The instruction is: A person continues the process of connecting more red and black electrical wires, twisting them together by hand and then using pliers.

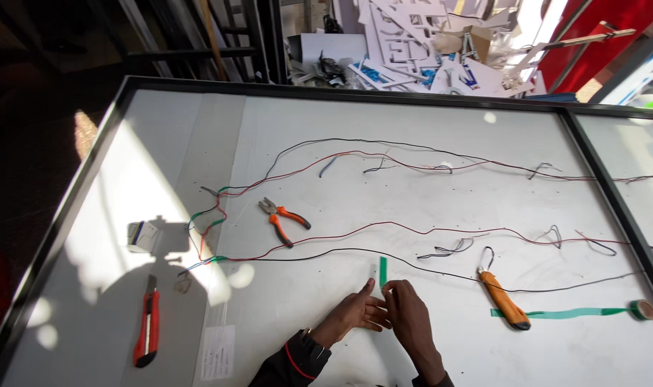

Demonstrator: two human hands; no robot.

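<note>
My left hand [355,312] and my right hand [410,320] meet near the front edge of a large white panel [427,208]. Their fingertips pinch the lower end of a short strip of green tape [383,271] that points away from me. Just beyond the strip a black wire [319,251] and a red wire [384,224] run across the panel. My sleeves are dark with a red edge.
Orange-handled pliers [283,219] lie left of centre. A red utility knife [147,329] lies at the front left, an orange one [503,298] to the right, beside a green tape roll [640,309] with a pulled-out strip. A black metal frame [61,222] borders the panel. White cut-out scraps [427,43] pile up behind.
</note>
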